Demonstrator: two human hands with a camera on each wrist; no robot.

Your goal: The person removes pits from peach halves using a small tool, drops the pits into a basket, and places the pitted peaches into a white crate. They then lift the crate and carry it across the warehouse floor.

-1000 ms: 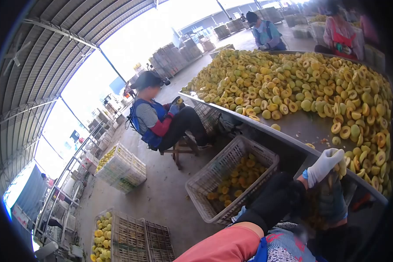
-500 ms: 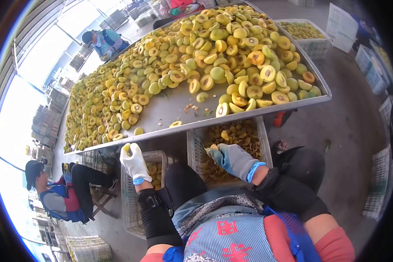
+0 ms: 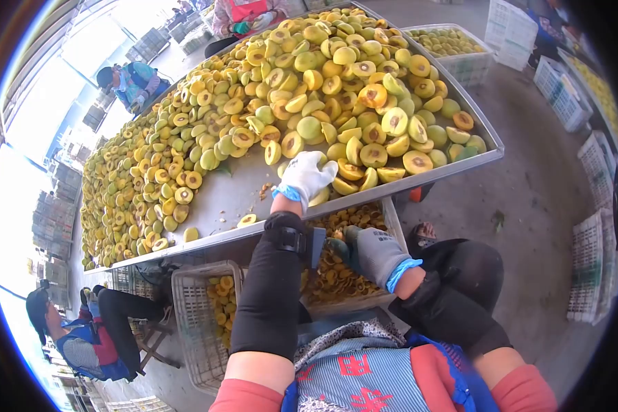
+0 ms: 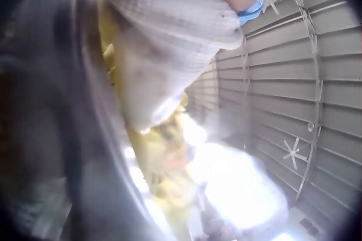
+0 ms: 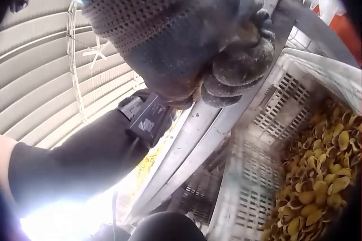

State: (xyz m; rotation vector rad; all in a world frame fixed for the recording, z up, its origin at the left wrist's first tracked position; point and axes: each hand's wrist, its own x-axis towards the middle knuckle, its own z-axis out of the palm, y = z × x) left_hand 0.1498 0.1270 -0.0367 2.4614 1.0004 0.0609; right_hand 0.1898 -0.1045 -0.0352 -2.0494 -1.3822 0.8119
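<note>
My left hand (image 3: 305,177), in a white glove, reaches over the metal table's front edge and touches the yellow-green fruit halves (image 3: 373,155). Its fingers look loosely extended; whether they hold a half is hidden. In the left wrist view the white glove (image 4: 164,49) points down toward blurred yellow fruit. My right hand (image 3: 380,254), gloved in grey with dark fingers, is below the table edge, over a crate of thin fruit pieces (image 3: 326,280). The right wrist view shows its fingers (image 5: 240,63) curled round a small yellowish-brown thing, partly hidden.
The metal table (image 3: 244,185) carries a large heap of halves. A crate (image 3: 196,336) with fruit stands below on the left, near a seated person (image 3: 89,343). Two more people work beyond the table. Crates (image 3: 594,264) stand along the right.
The head view has swung right and down from the first frame. My left hand has moved from below the table's front edge up to the fruit; my right hand stays over the crate.
</note>
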